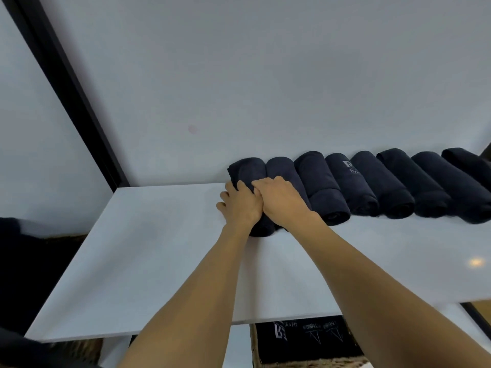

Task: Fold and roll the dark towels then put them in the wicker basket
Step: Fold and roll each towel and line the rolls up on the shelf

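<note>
**Q:** What is hidden, cut off or hard to make out?

**A:** The last towel [469, 164] at the far right is cut off by the frame edge. Only part of the wicker basket [254, 346] is seen, below the front edge of the white worktop [148, 261]. The rest is covered by the worktop and the forearms. Inside it, dark fabric [305, 338] with white print is seen, the lettering too blurred to be read. A dark shape at the lower left cannot be identified. The fingertips of both hands are hidden against the cloth.

**Q:** How many of each thing are counted?

**A:** Eight rolled towels [393, 181], all dark, are counted. They are laid side by side in one touching row at the back of the worktop, against the white wall [239, 75]. A pale logo [350, 167] is seen on the fourth from the left. Two hands and one basket are counted.

**Q:** Where is the towel relative to the hands?

**A:** The leftmost towel [248, 168] lies directly under both hands. The left hand [240, 205] is curled round its left side, gripping it. The right hand [281, 200], touching the left, is curled over its top, where it meets the second roll. The roll's near end is seen just below the wrists.
</note>
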